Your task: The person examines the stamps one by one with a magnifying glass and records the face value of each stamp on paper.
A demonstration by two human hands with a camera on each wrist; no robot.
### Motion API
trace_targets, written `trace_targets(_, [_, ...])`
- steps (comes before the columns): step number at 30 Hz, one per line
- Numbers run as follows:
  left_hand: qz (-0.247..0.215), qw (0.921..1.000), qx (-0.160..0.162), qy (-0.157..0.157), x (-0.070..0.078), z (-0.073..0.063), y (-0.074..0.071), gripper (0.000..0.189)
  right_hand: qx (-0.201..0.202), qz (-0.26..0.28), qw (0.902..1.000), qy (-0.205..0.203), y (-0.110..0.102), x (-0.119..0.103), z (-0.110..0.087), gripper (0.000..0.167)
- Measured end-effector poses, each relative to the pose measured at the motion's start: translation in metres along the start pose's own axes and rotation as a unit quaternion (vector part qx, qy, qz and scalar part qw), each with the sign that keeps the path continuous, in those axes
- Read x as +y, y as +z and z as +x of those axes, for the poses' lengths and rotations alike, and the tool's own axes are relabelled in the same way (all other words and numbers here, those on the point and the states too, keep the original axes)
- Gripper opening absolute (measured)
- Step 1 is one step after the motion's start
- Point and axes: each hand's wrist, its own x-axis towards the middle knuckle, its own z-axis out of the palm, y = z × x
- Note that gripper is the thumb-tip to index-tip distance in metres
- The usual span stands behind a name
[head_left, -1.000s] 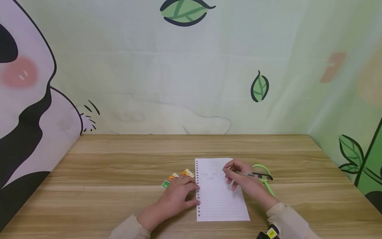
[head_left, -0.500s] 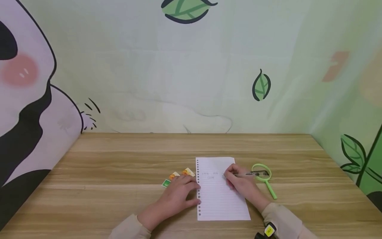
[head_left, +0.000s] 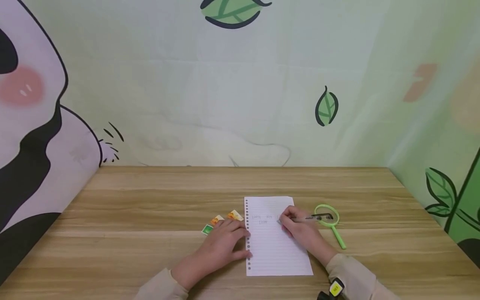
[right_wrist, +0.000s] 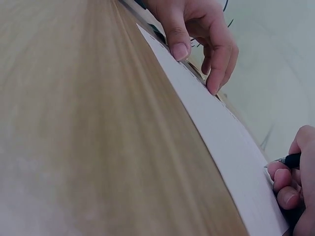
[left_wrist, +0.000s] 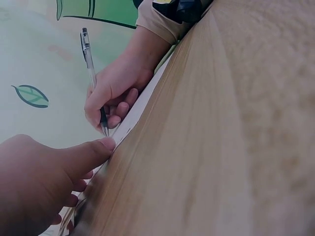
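A lined sheet of paper (head_left: 278, 254) with punched holes down its left edge lies on the wooden table, with a little faint writing near its top. My right hand (head_left: 300, 227) pinches a clear pen with a black grip (left_wrist: 88, 56), its tip down at the paper beside the writing. Fingertips and thumb of my left hand (head_left: 225, 241) rest on the sheet's holed edge, fingers spread and relaxed. In the right wrist view the left thumb (right_wrist: 179, 46) presses on the paper's border. Small orange cards (head_left: 235, 215) and a green one (head_left: 207, 229) show partly beyond the left hand.
A green magnifying glass (head_left: 338, 237) lies right of the paper, its ring partly behind the pen's end. The wooden table (head_left: 150, 200) ends at a printed wall cloth (head_left: 187, 83) with leaves and a panda.
My right hand has shifted slightly down and left, the pen lying lower, and more of the magnifying glass shows. The left hand has stayed in place on the paper's edge.
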Motion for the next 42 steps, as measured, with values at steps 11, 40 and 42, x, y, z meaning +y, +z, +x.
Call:
trace_targets(11, [-0.009, 0.9999, -0.005, -0.003, -0.001, -0.0007, 0.0018, 0.043, 0.021, -0.008, 0.9997, 0.007, 0.0, 0.0013, -0.0007, 0.014])
trace_targets(40, [-0.008, 0.9999, -0.011, -0.004, -0.0018, 0.0001, 0.0018, 0.044, 0.055, -0.024, 0.998, 0.02, -0.0022, 0.0021, 0.0001, 0.014])
trace_targets(42, [-0.01, 0.9999, -0.012, -0.005, -0.0016, 0.0002, 0.0019, 0.044, 0.053, -0.027, 0.998, 0.02, -0.0026, 0.0017, 0.0002, 0.014])
